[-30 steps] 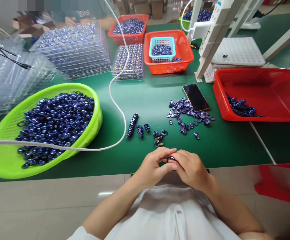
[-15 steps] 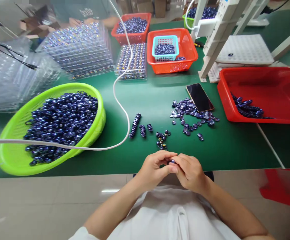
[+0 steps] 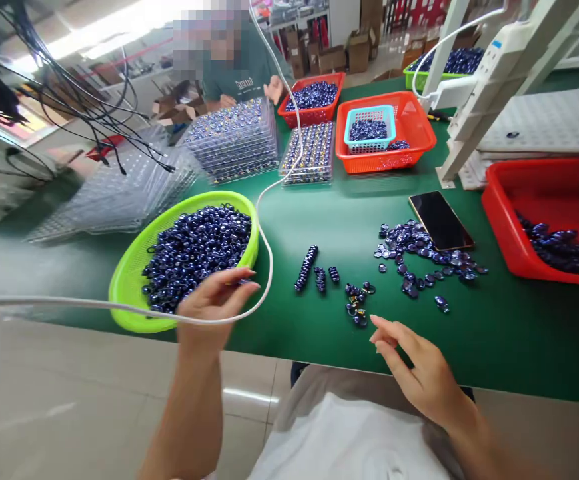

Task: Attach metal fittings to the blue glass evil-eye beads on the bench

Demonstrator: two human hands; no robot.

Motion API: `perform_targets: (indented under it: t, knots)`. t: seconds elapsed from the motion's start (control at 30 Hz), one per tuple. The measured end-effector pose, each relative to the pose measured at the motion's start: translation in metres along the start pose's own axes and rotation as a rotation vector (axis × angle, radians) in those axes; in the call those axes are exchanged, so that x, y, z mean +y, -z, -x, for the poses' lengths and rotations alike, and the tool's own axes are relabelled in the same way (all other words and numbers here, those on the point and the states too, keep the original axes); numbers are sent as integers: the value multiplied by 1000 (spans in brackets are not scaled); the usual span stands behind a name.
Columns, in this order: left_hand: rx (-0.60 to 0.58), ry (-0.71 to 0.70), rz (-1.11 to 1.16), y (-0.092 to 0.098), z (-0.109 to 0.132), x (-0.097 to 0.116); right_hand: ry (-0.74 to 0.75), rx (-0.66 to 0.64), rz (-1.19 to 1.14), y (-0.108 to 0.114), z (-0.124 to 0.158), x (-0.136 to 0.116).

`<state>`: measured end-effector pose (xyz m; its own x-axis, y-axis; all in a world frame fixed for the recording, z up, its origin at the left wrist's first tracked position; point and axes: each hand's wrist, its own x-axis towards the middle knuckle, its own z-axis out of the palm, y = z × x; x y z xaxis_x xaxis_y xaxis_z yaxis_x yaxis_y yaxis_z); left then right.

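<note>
My left hand (image 3: pixel 214 303) hovers at the right front edge of the green basket (image 3: pixel 184 203), behind the white cable. Its thumb and fingers curve toward each other, with a small dark glint between them that I cannot make out. Shiny dark purple-blue rings (image 3: pixel 196 247) heap up inside this basket. Over the table's front edge is my right hand (image 3: pixel 419 370), its thumb and fingers apart and nothing visible in them. Just beyond its fingertips lies a small cluster of rings with gold-coloured bits (image 3: pixel 356 303). Stacked rows of rings (image 3: pixel 306 268) lie farther left.
A white cable (image 3: pixel 264 247) loops across the table and over the basket. Loose dark discs (image 3: pixel 414 250) lie beside a phone (image 3: pixel 442 220). Red bins (image 3: pixel 509 227), an orange basket (image 3: pixel 414 133) and clear trays (image 3: pixel 234 143) stand around. Another person (image 3: pixel 239 73) sits across.
My hands have parted from around a small dark piece. The left moved left to the green basket; the right moved slightly right and opened. The view has tilted up and turned left.
</note>
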<state>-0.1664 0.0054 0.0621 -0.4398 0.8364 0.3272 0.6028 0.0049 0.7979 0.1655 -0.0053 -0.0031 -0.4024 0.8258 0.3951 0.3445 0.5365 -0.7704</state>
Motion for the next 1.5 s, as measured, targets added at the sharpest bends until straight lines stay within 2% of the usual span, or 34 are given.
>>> perform_targets:
  t: [0.07, 0.1, 0.17, 0.23, 0.3, 0.37, 0.43, 0.47, 0.53, 0.6, 0.73, 0.9, 1.07, 1.2, 1.3, 1.4, 1.5]
  knots:
    - [248, -72, -224, 19, -30, -15, -23, 26, 20, 3, 0, 3]
    - [318, -137, -331, 25, -42, -20, -41, 37, 32, 4, 0, 4]
    - [365, -320, -458, 27, -56, -24, -87, 68, 59, 5, 0, 7]
    - [360, -455, -501, 15, -51, -18, -135, 101, 89, 6, 0, 9]
    - [250, -508, -443, -10, -30, -7, -170, 119, 119, 5, -2, 10]
    - [-10, -533, -311, -41, 0, 4, -173, 105, 147, 2, -5, 9]
    - [-317, -544, -178, -73, 29, 11, -125, 51, 185, -3, -9, 8]
    - [-426, -541, -134, -86, 41, 13, -91, 13, 219, -6, -11, 8]
    - [-565, -516, -67, -108, 59, 14, -36, -56, 318, -15, -14, 9]
    - [-641, -492, -35, -120, 68, 14, -18, -90, 423, -22, -15, 12]
    - [-697, -466, -20, -128, 76, 16, -27, -102, 495, -26, -12, 20]
    - [-695, -493, -30, -133, 82, 18, -96, -60, 344, -6, -3, 20]
    - [-677, -501, -47, -135, 84, 21, -365, 69, 1, 18, 7, 14]
    - [-643, -465, 42, -131, 87, 31, -564, 104, -238, 25, 11, 10]
    - [-707, -353, 233, -129, 91, 41, -637, 105, -350, 24, 10, 7]
    - [-767, -178, 435, -131, 93, 48, -626, 97, -421, 21, 8, 5]
    - [-768, -39, 538, -134, 94, 52, -611, 88, -457, 18, 8, 5]
